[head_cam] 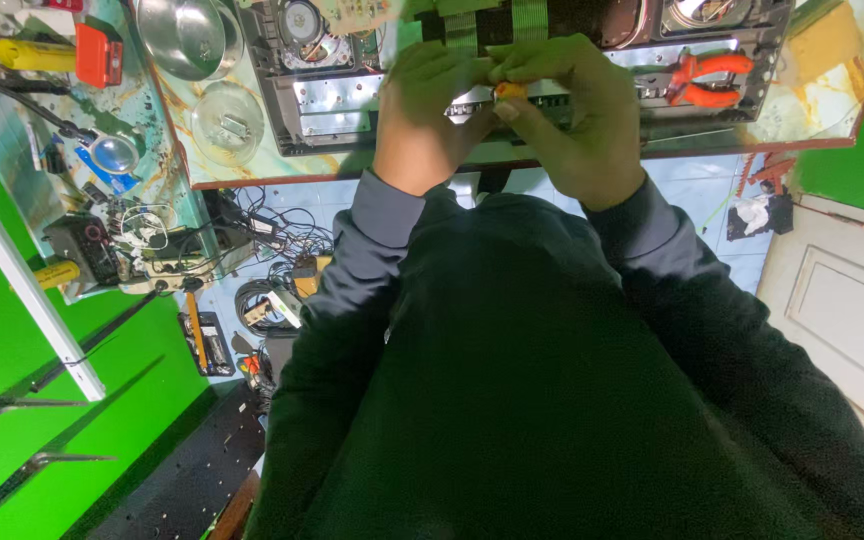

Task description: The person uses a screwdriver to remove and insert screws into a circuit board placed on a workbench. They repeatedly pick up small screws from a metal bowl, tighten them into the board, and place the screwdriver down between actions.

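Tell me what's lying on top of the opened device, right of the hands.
A pair of orange-handled pliers lies on the opened device, right of the right hand. Both hands pinch a small orange item; the left hand and right hand cover the device's middle.

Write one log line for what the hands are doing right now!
left hand: pinching small orange part | right hand: pinching same part | below: opened device chassis | nearby: orange pliers, metal bowl

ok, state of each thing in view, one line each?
left hand: fingers pinched on the small orange piece
right hand: fingers pinched on the same piece
small orange piece: held between both hands, mostly hidden
opened device: casing off, insides exposed
orange pliers: lying on the device, untouched
steel bowl: upright
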